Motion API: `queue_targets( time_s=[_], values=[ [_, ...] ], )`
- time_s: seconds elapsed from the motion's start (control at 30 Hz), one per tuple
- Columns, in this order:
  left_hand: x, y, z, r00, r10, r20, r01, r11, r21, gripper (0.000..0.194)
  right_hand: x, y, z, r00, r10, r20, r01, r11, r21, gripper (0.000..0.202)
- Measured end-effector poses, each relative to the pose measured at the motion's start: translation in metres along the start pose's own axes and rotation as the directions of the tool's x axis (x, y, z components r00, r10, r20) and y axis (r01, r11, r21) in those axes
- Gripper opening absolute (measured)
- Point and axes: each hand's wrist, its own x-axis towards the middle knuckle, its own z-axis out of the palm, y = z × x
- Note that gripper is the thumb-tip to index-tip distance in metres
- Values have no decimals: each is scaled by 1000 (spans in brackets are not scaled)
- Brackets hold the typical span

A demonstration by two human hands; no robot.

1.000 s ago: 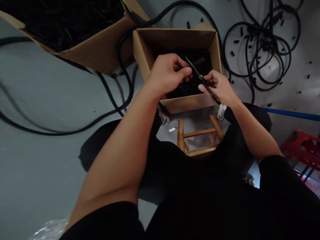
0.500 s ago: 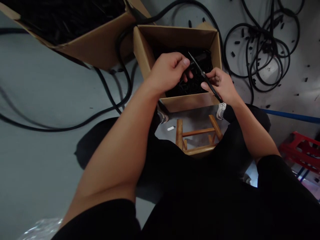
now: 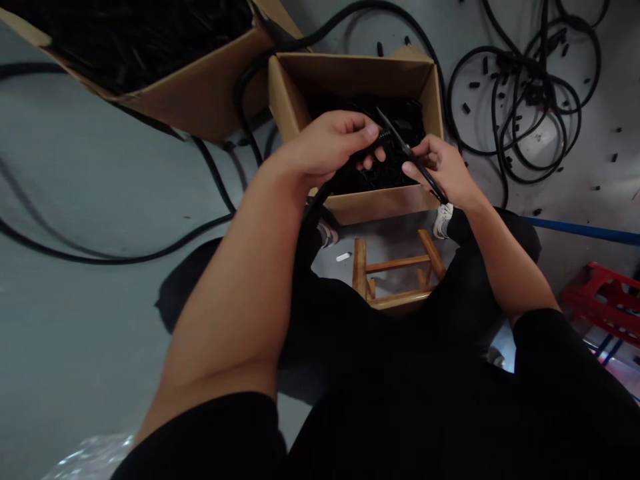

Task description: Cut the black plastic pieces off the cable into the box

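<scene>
My left hand (image 3: 345,143) is closed round a black ribbed tube (image 3: 383,135), whose end points right over an open cardboard box (image 3: 380,207). In my right hand (image 3: 443,170) is a pair of black-handled scissors (image 3: 411,155), its blades pointing up and left beside the tube's end. Whether the blades touch the tube I cannot tell. Many short black pieces (image 3: 370,177) lie inside the box under both hands.
A larger cardboard box (image 3: 200,93) full of black pieces stands at the upper left. Black tubing (image 3: 540,67) lies coiled on the floor at the upper right among scattered pieces. A wooden stool (image 3: 400,265) is below the box, and a red plastic stool (image 3: 600,300) at the right.
My left wrist and forearm have shifted slightly, and more of the black tube shows beyond my left fingers and below the hand. My right hand with the scissors has barely moved.
</scene>
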Motion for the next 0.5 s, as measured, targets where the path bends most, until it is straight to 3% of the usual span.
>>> queue_targets(
  time_s=[0.3, 0.5],
  values=[
    [-9, 10, 6, 983, -80, 167, 90, 994, -55, 72, -4, 7, -3, 993, 9, 121, -14, 999, 45, 75],
    [-12, 16, 3, 988, -120, 100, 125, 991, -50, 72, -4, 4, -9, 995, -12, 94, 8, 999, 40, 74]
  ],
)
